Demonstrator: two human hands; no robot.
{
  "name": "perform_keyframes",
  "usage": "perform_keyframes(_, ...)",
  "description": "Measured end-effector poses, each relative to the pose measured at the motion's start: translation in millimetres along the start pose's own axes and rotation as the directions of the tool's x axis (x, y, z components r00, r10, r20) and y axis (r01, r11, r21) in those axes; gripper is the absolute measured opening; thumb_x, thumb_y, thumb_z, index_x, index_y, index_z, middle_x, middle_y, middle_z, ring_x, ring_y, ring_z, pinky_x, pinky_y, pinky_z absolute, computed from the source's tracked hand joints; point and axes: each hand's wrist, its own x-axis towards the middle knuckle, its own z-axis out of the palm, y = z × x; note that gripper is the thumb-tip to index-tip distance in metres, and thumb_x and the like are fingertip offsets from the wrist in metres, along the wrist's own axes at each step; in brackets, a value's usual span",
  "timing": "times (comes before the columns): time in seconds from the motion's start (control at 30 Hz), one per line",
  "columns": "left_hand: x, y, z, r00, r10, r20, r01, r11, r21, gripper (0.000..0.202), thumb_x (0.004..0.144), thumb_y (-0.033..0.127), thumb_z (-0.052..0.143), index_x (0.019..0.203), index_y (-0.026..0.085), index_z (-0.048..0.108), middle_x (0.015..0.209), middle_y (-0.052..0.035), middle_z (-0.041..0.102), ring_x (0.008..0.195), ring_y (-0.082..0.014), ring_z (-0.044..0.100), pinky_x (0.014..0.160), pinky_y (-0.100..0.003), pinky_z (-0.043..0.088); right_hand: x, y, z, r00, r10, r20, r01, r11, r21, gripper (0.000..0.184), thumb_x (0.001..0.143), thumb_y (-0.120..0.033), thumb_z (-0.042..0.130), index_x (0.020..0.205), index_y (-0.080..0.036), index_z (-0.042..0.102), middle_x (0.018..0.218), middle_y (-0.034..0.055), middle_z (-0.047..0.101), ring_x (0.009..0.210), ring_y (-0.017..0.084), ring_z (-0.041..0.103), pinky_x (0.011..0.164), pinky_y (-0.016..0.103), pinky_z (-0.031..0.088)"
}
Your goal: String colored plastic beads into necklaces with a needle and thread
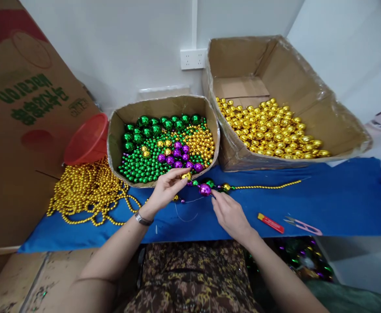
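Note:
My left hand [169,187] pinches a shiny gold bead [187,176] just in front of the bead box's near wall. At a large purple bead [205,189], the fingertips of my right hand [228,213] are closed; what exactly they grip is partly hidden. Both beads belong to a strand with green, purple and gold beads, which runs right into a string of small gold beads [265,187] on the blue cloth. A thin clear thread [186,220] loops below my hands. More beads of the strand show beside my left wrist.
A cardboard box [110,143] holds green, gold and purple beads; a larger box [229,156] holds gold ones. Gold bead strings [86,191] lie heaped left, by a red basin [86,139]. A red-yellow lighter [271,222] and pink-handled thread snips [303,225] lie right.

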Motion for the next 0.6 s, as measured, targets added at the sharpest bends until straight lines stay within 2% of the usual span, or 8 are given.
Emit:
perform_keyframes(0.07, -0.8, -2.0, 0.5, 0.998, -0.052, -0.021, 0.050, 0.994, -0.098, 0.043, 0.080, 0.033, 0.070, 0.120, 0.021, 0.063, 0.114, -0.0086, 0.067, 0.101, -0.0200, 0.063, 0.092, -0.036, 0.051, -2.2, 0.7, 0.6, 1.000, 0.016, 0.008, -0.017, 0.995, 0.098, 0.031, 0.097, -0.020, 0.034, 0.122, -0.014, 0.053, 0.094, 0.0104, 0.067, 0.085, 0.019, 0.064, 0.076, 0.031, 0.052)
perform_keyframes(0.17, -2.0, -4.1, 2.9, 0.995, -0.082, -0.054, 0.071, 0.980, -0.183, 0.053, 0.074, 0.031, 0.076, 0.123, 0.020, 0.058, 0.112, -0.0096, 0.068, 0.101, -0.0200, 0.064, 0.091, -0.035, 0.052, -6.2, 2.4, 3.6, 0.999, 0.048, -0.007, -0.047, 0.988, 0.149, 0.028, 0.097, -0.018, 0.035, 0.116, -0.016, 0.055, 0.087, 0.0085, 0.065, 0.080, 0.019, 0.063, 0.073, 0.031, 0.053)
perform_keyframes(0.37, -4.0, -2.4, 5.6, 0.983, -0.136, -0.127, 0.112, 0.977, -0.179, 0.054, 0.068, 0.030, 0.080, 0.116, 0.017, 0.058, 0.104, -0.0091, 0.068, 0.095, -0.0192, 0.065, 0.087, -0.034, 0.054, -9.0, 4.4, 6.6, 0.985, 0.101, -0.139, -0.094, 0.994, 0.061, 0.026, 0.096, -0.022, 0.042, 0.108, -0.020, 0.065, 0.086, 0.0069, 0.058, 0.071, 0.015, 0.060, 0.064, 0.026, 0.050)
perform_keyframes(0.6, -5.4, 3.4, 1.7, 0.977, -0.180, -0.116, 0.158, 0.972, -0.176, 0.054, 0.065, 0.028, 0.082, 0.112, 0.015, 0.058, 0.098, -0.0079, 0.068, 0.091, -0.0184, 0.066, 0.082, -0.032, 0.054, -3.5, -1.3, -3.0, 0.979, 0.141, -0.145, -0.101, 0.962, 0.253, 0.017, 0.095, -0.025, 0.049, 0.101, -0.021, 0.065, 0.089, 0.0061, 0.065, 0.081, 0.017, 0.065, 0.077, 0.029, 0.053)
